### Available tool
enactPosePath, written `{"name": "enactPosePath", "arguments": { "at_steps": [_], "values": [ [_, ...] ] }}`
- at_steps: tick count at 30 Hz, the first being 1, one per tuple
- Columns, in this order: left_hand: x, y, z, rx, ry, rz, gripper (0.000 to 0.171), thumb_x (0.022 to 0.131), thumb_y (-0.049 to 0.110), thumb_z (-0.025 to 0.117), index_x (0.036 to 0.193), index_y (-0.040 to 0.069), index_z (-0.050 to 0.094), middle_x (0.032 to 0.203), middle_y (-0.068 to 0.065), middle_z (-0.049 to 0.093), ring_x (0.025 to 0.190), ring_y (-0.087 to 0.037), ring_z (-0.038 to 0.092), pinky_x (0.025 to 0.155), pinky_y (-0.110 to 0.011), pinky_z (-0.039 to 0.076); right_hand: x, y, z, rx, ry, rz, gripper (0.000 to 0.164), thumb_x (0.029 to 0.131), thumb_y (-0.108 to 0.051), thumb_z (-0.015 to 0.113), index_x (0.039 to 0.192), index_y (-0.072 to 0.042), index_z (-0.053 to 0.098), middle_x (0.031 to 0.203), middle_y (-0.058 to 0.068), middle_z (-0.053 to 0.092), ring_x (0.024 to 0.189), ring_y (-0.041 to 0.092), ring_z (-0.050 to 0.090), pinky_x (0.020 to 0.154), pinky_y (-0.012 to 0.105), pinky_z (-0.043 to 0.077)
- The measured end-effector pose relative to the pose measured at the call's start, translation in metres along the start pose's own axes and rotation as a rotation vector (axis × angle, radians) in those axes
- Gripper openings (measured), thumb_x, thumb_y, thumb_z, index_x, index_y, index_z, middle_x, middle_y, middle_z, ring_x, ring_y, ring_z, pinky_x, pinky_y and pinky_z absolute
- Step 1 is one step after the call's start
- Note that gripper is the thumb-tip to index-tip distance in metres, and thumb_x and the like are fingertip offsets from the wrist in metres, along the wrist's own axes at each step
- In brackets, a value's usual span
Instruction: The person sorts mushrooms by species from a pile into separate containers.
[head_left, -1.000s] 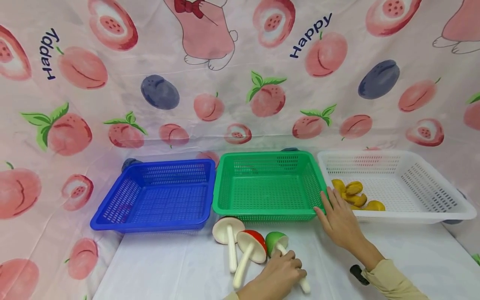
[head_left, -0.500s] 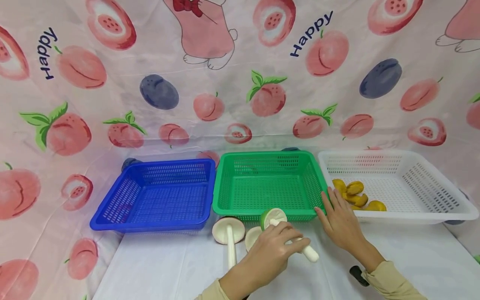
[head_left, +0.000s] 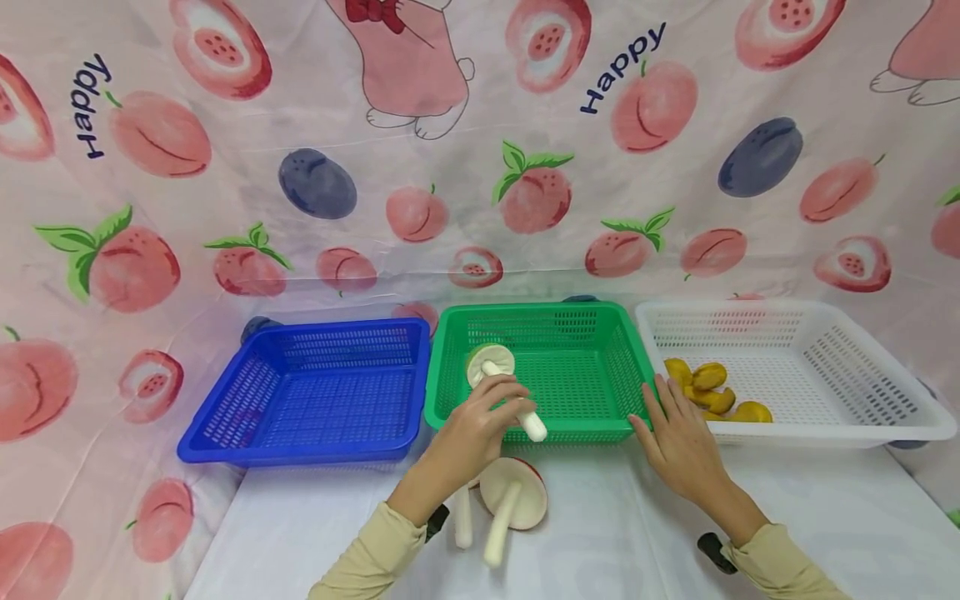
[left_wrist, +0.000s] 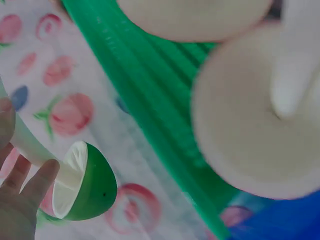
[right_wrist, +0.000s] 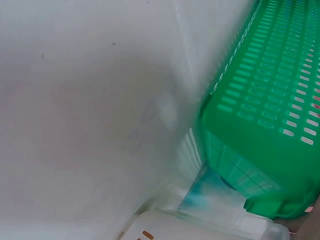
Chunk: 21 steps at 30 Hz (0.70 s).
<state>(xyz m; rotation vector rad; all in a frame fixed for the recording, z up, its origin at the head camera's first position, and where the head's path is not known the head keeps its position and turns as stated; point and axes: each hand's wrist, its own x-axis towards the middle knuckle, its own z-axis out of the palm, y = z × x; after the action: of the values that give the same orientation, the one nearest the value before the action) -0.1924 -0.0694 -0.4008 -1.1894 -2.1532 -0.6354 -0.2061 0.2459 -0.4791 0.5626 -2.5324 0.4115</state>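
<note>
My left hand [head_left: 480, 417] grips a toy mushroom [head_left: 491, 362] by its white stem, cap tilted away, over the left part of the green basket [head_left: 577, 379]. In the left wrist view the fingers [left_wrist: 42, 182] lie on the pale stem, just below the mushroom's green cap [left_wrist: 97, 187]. My right hand [head_left: 678, 442] rests with straight fingers at the green basket's front right corner, beside the white basket [head_left: 847, 429]. On the cloth below my left hand lie a red-edged mushroom [head_left: 517, 492] and a second mushroom, its stem [head_left: 462, 521] showing and its cap mostly hidden.
Several yellow, mango-like pieces [head_left: 708, 377] lie in the white basket's left end. A blue basket [head_left: 300, 454] stands at the left, side by side with the green one. Behind all three hangs a peach-printed cloth [head_left: 480, 208]. A dark strap [head_left: 716, 552] sits at my right wrist.
My left hand has lifted the green mushroom off the table and carried it up and left, over the green basket. The red-edged mushroom has shifted slightly right. My right hand stays put.
</note>
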Motion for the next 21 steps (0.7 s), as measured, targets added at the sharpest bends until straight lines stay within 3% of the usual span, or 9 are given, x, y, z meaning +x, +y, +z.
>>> {"name": "enactPosePath", "arguments": {
  "at_steps": [9,21],
  "values": [
    [-0.006,-0.041,0.009,0.009,-0.078,-0.140,0.031,0.080,-0.010,0.068,0.106,0.007,0.068,0.113,-0.007,0.060,0.114,-0.022,0.051,0.088,-0.025,0.051,0.001,-0.002,0.000,0.005,0.004,0.005,0.054,0.099,-0.032,0.047,0.135,0.009,0.045,0.143,0.031,0.034,0.132,0.048,0.029,0.098,0.065,0.033],
    [0.000,-0.057,0.030,0.057,-0.280,-0.352,0.025,0.086,0.005,0.069,0.111,0.010,0.071,0.113,-0.007,0.063,0.110,-0.023,0.053,0.090,-0.031,0.051,0.000,-0.004,-0.002,0.018,-0.003,0.018,0.055,0.099,-0.031,0.047,0.136,0.010,0.043,0.144,0.031,0.033,0.135,0.047,0.025,0.099,0.066,0.031]
  ]
}}
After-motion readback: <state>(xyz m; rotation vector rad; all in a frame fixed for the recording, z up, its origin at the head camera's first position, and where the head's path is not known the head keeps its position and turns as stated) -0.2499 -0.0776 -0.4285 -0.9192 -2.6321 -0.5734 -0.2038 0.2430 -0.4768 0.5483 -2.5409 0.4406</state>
